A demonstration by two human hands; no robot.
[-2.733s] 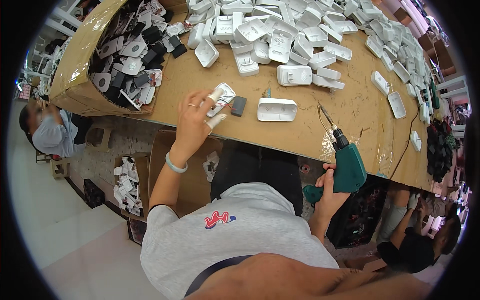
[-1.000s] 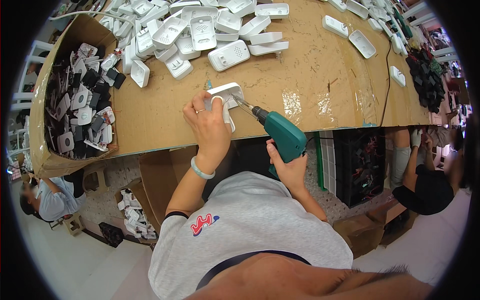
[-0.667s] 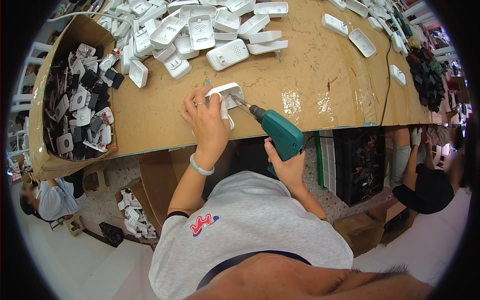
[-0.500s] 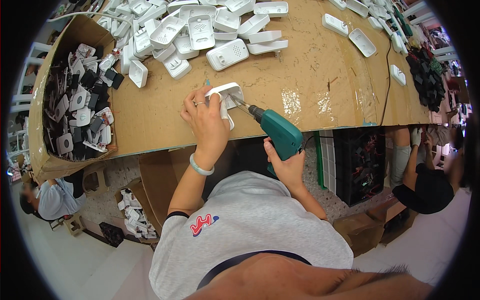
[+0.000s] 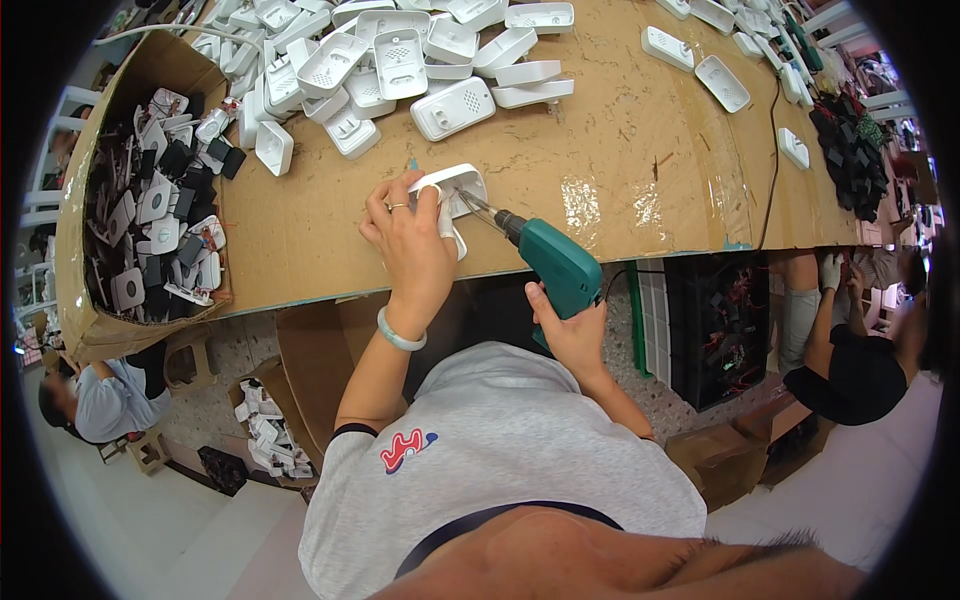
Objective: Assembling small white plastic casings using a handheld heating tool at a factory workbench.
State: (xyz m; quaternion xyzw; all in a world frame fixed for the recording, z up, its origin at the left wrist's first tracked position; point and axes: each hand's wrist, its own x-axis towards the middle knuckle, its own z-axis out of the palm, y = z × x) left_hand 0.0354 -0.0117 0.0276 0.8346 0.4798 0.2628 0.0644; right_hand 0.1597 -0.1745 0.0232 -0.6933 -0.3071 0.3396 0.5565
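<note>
My left hand [image 5: 415,240] pins a white plastic housing [image 5: 462,178] down on the cardboard-covered table, close to its front edge. White covers wrap the thumb and a finger of that hand. My right hand [image 5: 575,335] is closed around the handle of a green pistol-shaped soldering gun [image 5: 562,262]. Its thin metal tip [image 5: 482,207] points left and reaches into the housing beside my left fingers. The exact spot the tip touches is too small to make out. Part of the housing lies hidden under my left hand.
A heap of white housings [image 5: 452,108] covers the far table. At the left stands a cardboard box [image 5: 85,320] of white and black parts. More housings [image 5: 722,84] and a black cable [image 5: 775,180] lie right. A black crate [image 5: 715,340] stands below; people sit at both sides.
Very little differs. My right hand and the soldering gun have shifted slightly left; the housing stays in place under my left hand.
</note>
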